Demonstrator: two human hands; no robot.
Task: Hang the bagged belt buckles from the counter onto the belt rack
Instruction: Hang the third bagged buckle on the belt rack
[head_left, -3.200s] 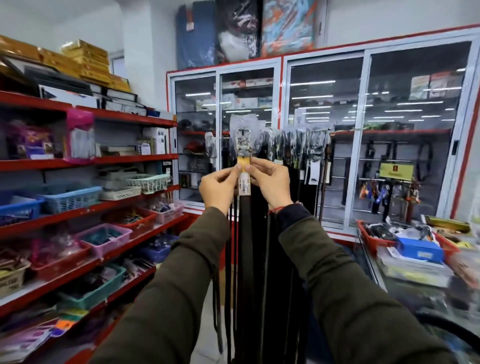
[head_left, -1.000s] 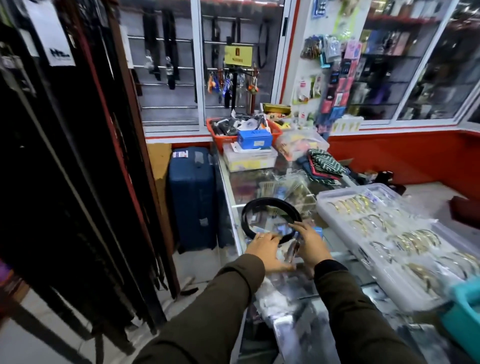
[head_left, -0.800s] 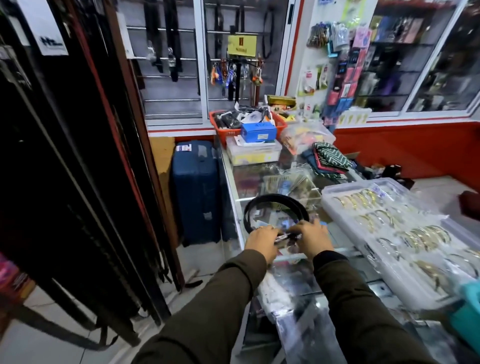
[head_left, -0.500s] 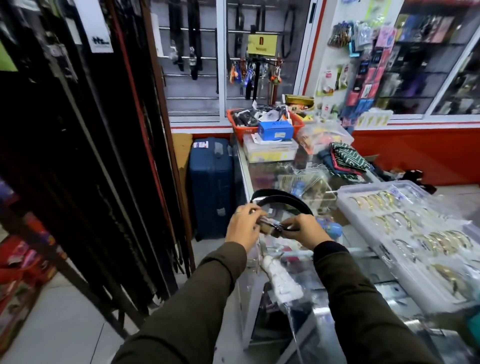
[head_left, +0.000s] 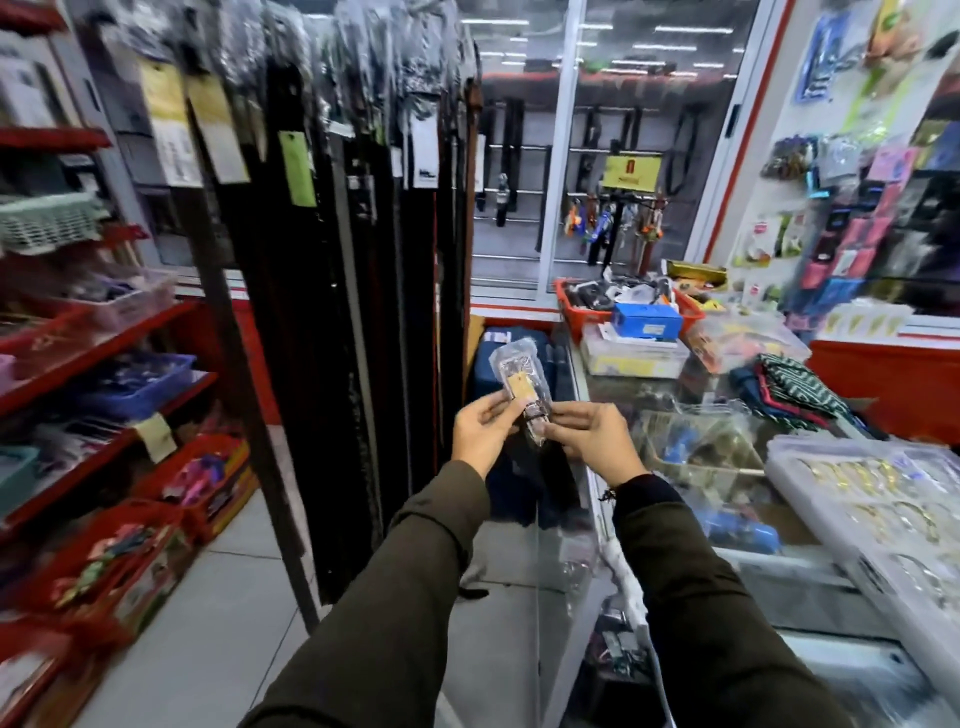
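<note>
In the head view, a bagged buckle in clear crinkled plastic stands upright in mid-air, pinched at its lower end between the fingers of the left hand and the right hand. Both arms reach forward in dark olive sleeves. The belt rack of dark hanging straps stands just left; the glass bench lies right.
</note>
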